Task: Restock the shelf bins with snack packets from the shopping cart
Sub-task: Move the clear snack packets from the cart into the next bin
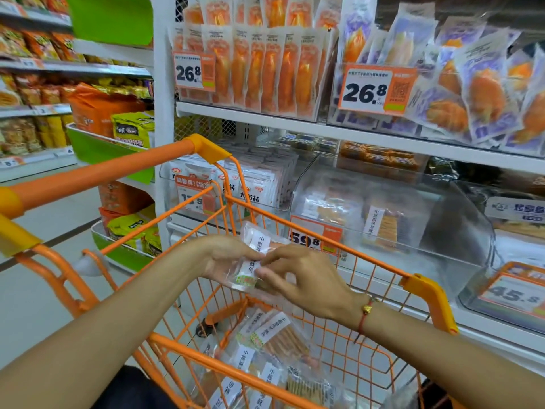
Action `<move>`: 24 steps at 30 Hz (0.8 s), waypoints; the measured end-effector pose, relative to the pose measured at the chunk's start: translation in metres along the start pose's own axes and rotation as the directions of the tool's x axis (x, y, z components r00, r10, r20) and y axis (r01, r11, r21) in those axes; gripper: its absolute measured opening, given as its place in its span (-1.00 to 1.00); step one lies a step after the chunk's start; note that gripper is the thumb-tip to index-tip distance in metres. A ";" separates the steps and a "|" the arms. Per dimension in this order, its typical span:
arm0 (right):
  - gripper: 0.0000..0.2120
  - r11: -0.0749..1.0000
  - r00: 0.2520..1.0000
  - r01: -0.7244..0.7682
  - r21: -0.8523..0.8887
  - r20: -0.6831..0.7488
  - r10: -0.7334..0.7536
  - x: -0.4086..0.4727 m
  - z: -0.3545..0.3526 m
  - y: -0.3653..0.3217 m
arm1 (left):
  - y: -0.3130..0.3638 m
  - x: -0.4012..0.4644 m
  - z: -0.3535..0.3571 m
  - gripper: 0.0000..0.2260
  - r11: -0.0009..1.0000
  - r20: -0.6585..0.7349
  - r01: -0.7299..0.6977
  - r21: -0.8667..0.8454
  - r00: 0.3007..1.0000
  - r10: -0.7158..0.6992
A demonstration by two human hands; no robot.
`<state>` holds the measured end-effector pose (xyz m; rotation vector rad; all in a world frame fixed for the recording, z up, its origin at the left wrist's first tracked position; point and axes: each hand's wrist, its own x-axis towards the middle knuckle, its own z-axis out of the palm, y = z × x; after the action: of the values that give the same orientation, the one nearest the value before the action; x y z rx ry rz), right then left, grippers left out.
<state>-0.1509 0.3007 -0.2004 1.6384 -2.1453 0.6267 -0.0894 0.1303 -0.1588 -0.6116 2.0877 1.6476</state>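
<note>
Clear plastic packet (250, 261), light, thin and slippery, up over the cart (380, 262), pinched by left hand (227, 258) and right hand (306, 278); best held by the edges.

A clear snack packet (250, 261) with a white label is held up above the orange cart (339, 290), tilted a bit. It shows something pale orange inside. More clear packets (265, 358) like it lie flat in a loose pile at the bottom of the cart, some on top of others. The clear shelf bin (383, 219) just behind the cart holds a few of the same packets, standing near its front wall.
</note>
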 end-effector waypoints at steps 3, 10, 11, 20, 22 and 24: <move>-0.71 0.962 0.967 -0.254 0.099 0.005 0.254 -0.003 0.004 0.011 | -0.002 0.001 -0.006 -0.80 0.999 0.057 0.039 0.035 0.998 -0.041; -0.44 0.586 0.792 -0.609 0.535 0.372 0.484 -0.003 0.007 0.022 | 0.003 -0.009 -0.012 -0.66 0.989 0.159 -0.019 0.149 0.987 -0.005; -0.37 0.601 0.802 -0.595 0.534 0.353 0.481 -0.003 0.008 0.024 | 0.003 -0.011 -0.010 -0.69 0.987 0.151 -0.024 0.157 0.989 0.000; -0.49 0.328 0.541 -0.833 0.444 0.779 0.318 -0.008 0.039 0.025 | -0.003 -0.012 -0.008 -0.55 0.870 -0.181 0.120 0.478 0.983 -0.036; -0.58 0.648 0.430 -0.750 0.133 0.843 0.324 -0.018 0.056 0.028 | -0.007 -0.007 -0.011 -0.59 0.717 -0.286 0.205 0.666 0.958 -0.008; -0.57 0.924 0.418 -0.339 -0.176 0.852 0.316 -0.030 0.072 0.033 | -0.009 -0.004 -0.012 -0.71 0.640 -0.321 0.238 0.731 0.947 0.015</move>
<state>-0.1771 0.2925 -0.2811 1.7561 -3.2544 -0.2335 -0.0818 0.1170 -0.1612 -0.6867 2.6112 0.4683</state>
